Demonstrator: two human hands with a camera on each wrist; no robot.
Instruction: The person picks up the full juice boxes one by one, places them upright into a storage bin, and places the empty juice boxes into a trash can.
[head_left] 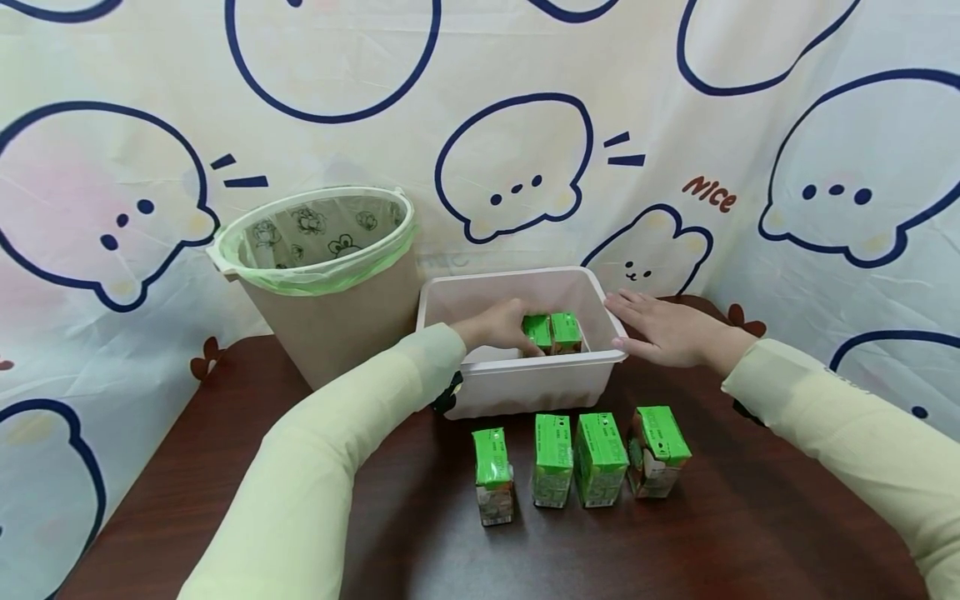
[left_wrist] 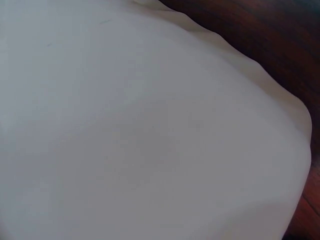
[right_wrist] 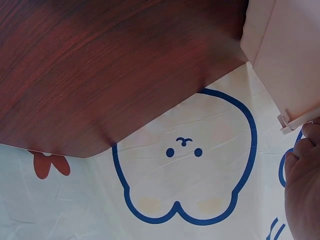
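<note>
A white plastic bin (head_left: 540, 387) stands on the table with two green-topped drink cartons side by side inside. My left hand (head_left: 498, 325) reaches over the bin's front wall and grips the left carton (head_left: 537, 330), thumb in front and fingers behind. Touching that carton on its right is the second carton (head_left: 566, 332). My right hand (head_left: 671, 329) rests its straight fingers on the bin's right rim; part of it shows at the edge of the right wrist view. Only the bin's wall (left_wrist: 150, 125) and some table fill the left wrist view, so the left hand is hidden there.
Several more green-topped cartons (head_left: 553, 458) stand upright in a row on the dark wooden table (head_left: 420, 533), in front of the bin. Left of the bin is a tall beige trash can (head_left: 352, 325) with a green liner. A printed curtain (head_left: 517, 58) hangs behind.
</note>
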